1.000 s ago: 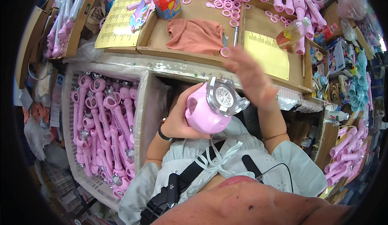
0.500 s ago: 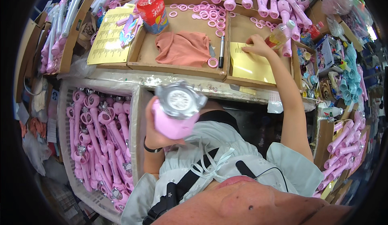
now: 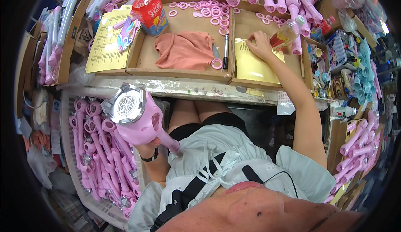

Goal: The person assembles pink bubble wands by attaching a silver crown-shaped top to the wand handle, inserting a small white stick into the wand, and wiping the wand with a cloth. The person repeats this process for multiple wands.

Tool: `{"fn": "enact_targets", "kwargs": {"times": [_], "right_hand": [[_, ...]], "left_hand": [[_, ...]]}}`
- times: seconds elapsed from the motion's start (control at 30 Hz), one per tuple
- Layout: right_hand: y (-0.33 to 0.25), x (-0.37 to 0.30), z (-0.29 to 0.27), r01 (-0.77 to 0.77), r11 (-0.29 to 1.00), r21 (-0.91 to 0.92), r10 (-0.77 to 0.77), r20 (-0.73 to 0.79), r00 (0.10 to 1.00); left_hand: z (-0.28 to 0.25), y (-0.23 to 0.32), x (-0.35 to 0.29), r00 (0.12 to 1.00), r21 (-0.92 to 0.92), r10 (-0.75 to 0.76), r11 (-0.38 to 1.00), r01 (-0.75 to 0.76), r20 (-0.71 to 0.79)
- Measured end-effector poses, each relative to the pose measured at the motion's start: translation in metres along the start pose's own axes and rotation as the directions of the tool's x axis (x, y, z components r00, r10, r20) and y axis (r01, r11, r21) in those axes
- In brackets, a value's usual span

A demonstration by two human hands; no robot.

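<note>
My left hand (image 3: 147,149) is wrapped round a pink toy wand (image 3: 138,129) just above the basket's right side. The wand's silver, patterned round cap (image 3: 126,104) faces up, and its thin handle slants down toward my dress. My right hand (image 3: 260,45) rests over a yellow sheet (image 3: 255,67) in the right cardboard tray. Its fingers are bent and closed at the sheet's upper left; whatever sits between the fingertips is too small to make out. Beside that hand leans a clear bottle (image 3: 288,34) with some amber liquid.
A white plastic basket (image 3: 97,211) of pink wands stands at my left. The left cardboard tray (image 3: 179,27) holds pink rings (image 3: 215,11), an orange cloth (image 3: 184,50), a marker (image 3: 226,50) and a red bottle (image 3: 149,13). More yellow sheets (image 3: 104,44) lie left; wand parts line the back.
My left hand has swung the wand left and tilted it, so its side and handle now show. The right hand stays at the yellow sheet, its fingers drawn in slightly.
</note>
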State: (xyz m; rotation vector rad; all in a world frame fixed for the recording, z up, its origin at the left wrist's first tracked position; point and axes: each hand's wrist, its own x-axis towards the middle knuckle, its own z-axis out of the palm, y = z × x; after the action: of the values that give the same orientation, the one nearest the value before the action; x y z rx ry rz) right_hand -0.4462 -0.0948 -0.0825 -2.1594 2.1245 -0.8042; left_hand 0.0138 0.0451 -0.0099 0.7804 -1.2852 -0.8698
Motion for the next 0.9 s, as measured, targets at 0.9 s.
{"fn": "enact_targets", "kwargs": {"times": [0.9], "right_hand": [[-0.007,-0.002,0.006,0.128,0.976,0.173,-0.100,-0.164,0.981]], "left_hand": [[0.009,-0.015,0.009,1.000,-0.041,0.024,0.999,-0.024,0.010]]}}
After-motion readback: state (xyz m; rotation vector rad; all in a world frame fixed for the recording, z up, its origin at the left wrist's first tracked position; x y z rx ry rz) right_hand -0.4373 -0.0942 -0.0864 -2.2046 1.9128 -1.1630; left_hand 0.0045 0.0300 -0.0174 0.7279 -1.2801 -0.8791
